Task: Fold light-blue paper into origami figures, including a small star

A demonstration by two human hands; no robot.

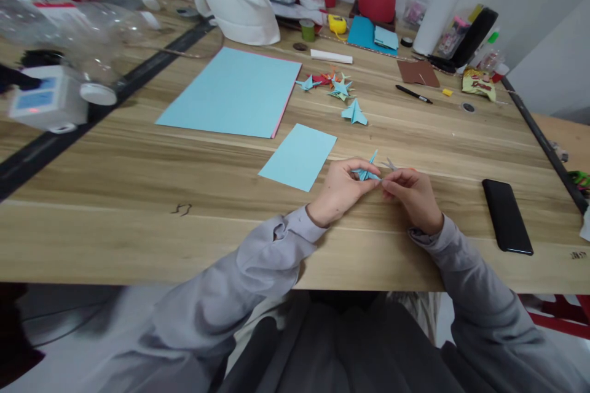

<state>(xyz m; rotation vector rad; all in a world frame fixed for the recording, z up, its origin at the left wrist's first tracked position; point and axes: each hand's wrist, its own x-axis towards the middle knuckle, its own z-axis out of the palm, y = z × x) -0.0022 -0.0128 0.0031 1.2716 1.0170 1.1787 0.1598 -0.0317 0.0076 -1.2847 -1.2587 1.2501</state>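
Close to the table's front edge, a small blue folded paper crane [366,173] is pinched between the thumb and fingers of my left hand [340,187]. One thin point of it sticks up above the fingers. My right hand [415,195] closes thumb and fingertips on the crane's right tip; the fingers partly hide that end. Just behind the right hand lie scissors [391,164], mostly covered by it. To the left of my left hand rests a loose light-blue paper sheet [299,156].
Larger blue sheets [235,92] lie further left. Several folded paper figures [341,86] sit behind my hands, with a blue one [354,112] nearest. A black phone [507,216] lies at right, a pen [413,94] further back. Plastic bottles [78,18] crowd the left.
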